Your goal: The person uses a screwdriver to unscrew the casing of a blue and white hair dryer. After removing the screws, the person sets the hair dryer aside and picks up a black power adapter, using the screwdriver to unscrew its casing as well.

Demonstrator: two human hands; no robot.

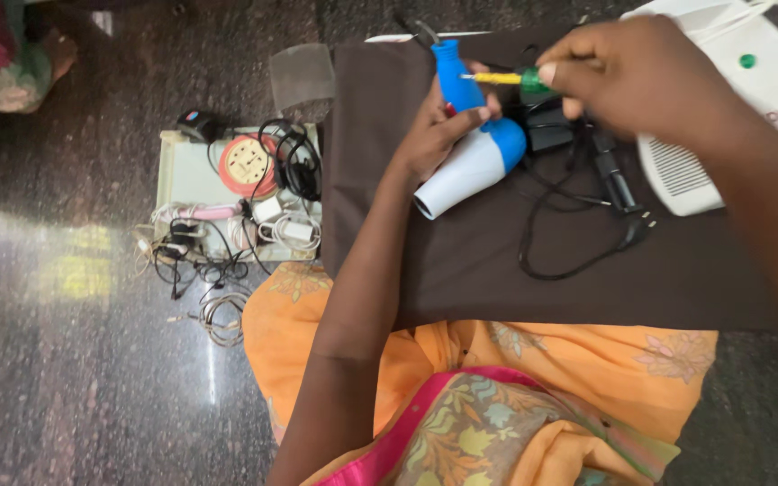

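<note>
My left hand (438, 126) grips a blue and white hair dryer (470, 148) over a dark brown cloth (497, 261), with its white nozzle pointing down and left. My right hand (628, 76) holds a screwdriver (511, 81) with a green handle and yellow shaft. The screwdriver's tip touches the blue handle part of the dryer. The dryer's black cord and plug (628, 229) trail across the cloth to the right.
A white appliance with a vent grille (749, 117) lies at the right. A cream tray (182, 175) at the left holds an orange extension reel (247, 165), chargers and tangled cables (218, 306). Orange patterned fabric (497, 396) covers my lap. The floor is dark polished stone.
</note>
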